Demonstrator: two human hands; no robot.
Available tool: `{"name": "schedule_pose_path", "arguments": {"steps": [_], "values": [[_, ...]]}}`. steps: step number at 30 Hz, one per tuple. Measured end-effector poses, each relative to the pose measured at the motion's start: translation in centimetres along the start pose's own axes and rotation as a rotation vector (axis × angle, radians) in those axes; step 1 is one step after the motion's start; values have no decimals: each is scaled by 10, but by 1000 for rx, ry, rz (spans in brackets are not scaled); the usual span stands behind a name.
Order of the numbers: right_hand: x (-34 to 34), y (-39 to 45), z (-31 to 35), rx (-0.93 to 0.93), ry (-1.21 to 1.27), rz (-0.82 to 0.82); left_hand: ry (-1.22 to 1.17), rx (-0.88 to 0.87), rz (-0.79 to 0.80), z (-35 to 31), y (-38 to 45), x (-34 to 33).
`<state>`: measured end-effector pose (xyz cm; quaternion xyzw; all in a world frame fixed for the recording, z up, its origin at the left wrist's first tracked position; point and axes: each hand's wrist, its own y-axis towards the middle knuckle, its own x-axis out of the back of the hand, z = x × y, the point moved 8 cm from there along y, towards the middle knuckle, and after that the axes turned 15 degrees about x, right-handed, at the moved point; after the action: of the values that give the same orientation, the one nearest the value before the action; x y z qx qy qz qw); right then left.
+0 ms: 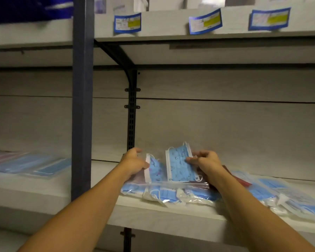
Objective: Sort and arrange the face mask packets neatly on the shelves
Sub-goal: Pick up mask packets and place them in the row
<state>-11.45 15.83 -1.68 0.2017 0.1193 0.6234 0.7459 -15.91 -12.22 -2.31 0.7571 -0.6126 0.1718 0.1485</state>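
Hands at work on a pale shelf [171,217]: the right hand [206,160] pinches a clear packet of blue face masks [179,165], held nearly upright above a loose pile of mask packets [171,194]. The left hand [134,162] grips a second packet [153,170], tilted, just beside the first. More packets [289,197] spread to the right; others [35,164] lie flat in the left bay, beyond a dark blue post [82,106]. Blue-bordered labels [127,22] hang on the upper shelf edge.
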Motion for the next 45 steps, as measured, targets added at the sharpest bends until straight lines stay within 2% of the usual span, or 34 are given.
{"name": "schedule_pose_path", "arguments": {"steps": [4,10,16,24,30,35,45], "values": [[-3,-18,16,44,119,23,-250,5,-1,-8,-36,26],[-21,-49,45,84,169,81,-385,-98,-61,-29,-99,59],[-26,-82,75,111,201,99,-395,-196,-158,-34,-160,85],[-43,-116,90,149,302,49,-401,-214,-275,-3,-221,140],[-79,-156,148,303,348,108,-561,-258,-311,24,-251,197],[-122,-195,188,420,297,185,-559,-294,-343,47,-274,245],[-232,-238,208,431,314,226,-527,-271,-410,112,-291,357]]}}
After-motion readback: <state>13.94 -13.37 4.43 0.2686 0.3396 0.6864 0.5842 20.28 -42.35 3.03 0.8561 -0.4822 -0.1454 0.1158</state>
